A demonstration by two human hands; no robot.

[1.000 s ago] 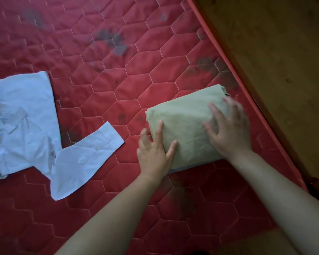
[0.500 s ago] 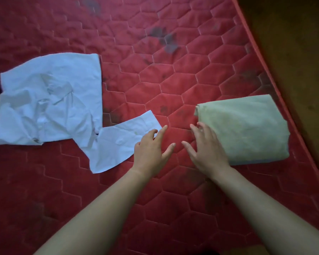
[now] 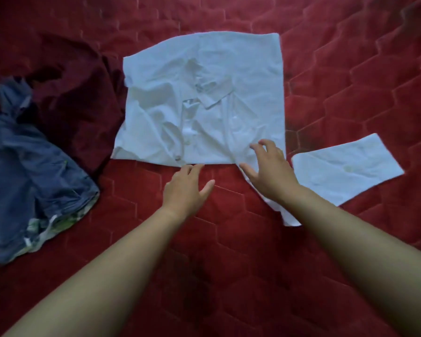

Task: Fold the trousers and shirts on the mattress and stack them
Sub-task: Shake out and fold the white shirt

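A crumpled white shirt point(image 3: 204, 98) lies spread on the red quilted mattress point(image 3: 229, 239), collar and buttons up, one sleeve stretched out to the right. My left hand point(image 3: 184, 188) hovers with spread fingers just below the shirt's near edge, fingertips close to it. My right hand point(image 3: 269, 169) rests with spread fingers on the shirt's near right corner, where the sleeve begins. Neither hand grips anything. The folded green garment is out of view.
A dark maroon garment point(image 3: 78, 93) lies crumpled left of the shirt. Blue denim trousers point(image 3: 27, 171) with a checked lining lie bunched at the far left. Bare mattress stretches in front of my arms and to the far right.
Both hands left the folded green garment and moved left to the white shirt. My view swung left, so the green garment dropped out and the maroon and denim clothes came in.
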